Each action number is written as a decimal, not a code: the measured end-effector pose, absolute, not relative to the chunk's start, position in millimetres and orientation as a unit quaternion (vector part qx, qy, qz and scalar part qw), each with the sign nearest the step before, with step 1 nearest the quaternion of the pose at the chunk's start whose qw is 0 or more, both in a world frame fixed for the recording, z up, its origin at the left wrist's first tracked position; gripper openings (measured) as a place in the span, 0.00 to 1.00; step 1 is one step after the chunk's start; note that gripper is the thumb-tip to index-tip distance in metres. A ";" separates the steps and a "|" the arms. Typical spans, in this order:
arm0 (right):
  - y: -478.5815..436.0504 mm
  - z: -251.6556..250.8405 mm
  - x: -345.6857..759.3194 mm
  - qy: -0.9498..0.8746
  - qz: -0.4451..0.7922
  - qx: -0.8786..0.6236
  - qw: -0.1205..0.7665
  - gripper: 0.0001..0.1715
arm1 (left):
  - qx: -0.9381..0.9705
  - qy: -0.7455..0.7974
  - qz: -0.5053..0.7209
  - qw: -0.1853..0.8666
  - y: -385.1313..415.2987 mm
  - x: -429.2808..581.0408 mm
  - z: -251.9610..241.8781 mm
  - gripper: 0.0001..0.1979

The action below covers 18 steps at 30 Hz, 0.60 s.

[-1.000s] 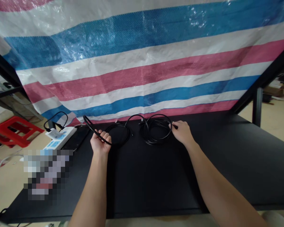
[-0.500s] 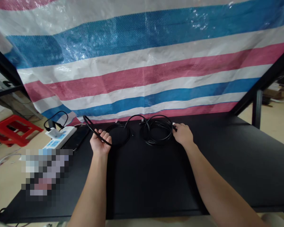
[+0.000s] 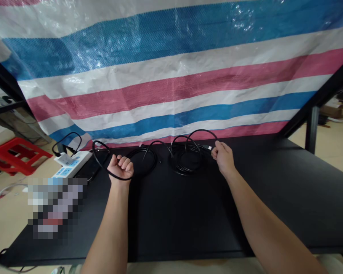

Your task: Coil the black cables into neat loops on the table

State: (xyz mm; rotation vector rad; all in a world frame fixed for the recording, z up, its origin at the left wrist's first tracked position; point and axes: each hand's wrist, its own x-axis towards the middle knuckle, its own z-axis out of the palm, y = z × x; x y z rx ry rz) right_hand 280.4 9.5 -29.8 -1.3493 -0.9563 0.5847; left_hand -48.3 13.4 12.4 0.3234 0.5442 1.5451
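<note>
My left hand (image 3: 121, 167) is closed, fingers curled upward, with a black cable (image 3: 95, 154) looping up beside it and crossing the heel of the palm. To the right, my right hand (image 3: 223, 156) pinches a raised strand of the cable between thumb and fingers. Between my hands lie two coils: a smaller left coil (image 3: 154, 161) and a thicker right coil (image 3: 184, 173), joined by an arching strand. A cable plug (image 3: 209, 147) with a pale metal tip rests just left of my right fingers. What sits inside my left fingers is partly hidden.
The black table (image 3: 183, 224) is backed by a striped plastic sheet (image 3: 171, 87). At the left are a white power strip (image 3: 74, 165) with a charger (image 3: 65, 160), a dark phone-like slab (image 3: 93, 167) and a blurred patch. A red stool (image 3: 20, 154) stands beyond.
My right hand has left the plug lying by the coil and now holds a cable strand, raised into a higher arc. The cable at my left hand has slid toward the wrist in a rounder loop.
</note>
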 end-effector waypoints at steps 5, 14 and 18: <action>8.3 -21.9 290.3 -0.327 0.402 -0.412 0.749 0.27 | 0.104 0.230 0.719 0.648 13.4 -54.1 13.7 0.24; -11.6 -3.7 307.3 -0.402 0.388 -0.335 0.759 0.16 | 0.098 0.264 0.724 0.630 13.2 -55.8 15.3 0.23; -18.5 2.4 298.3 -0.470 0.379 -0.362 0.710 0.13 | 0.117 0.268 0.708 0.643 13.2 -50.8 14.7 0.21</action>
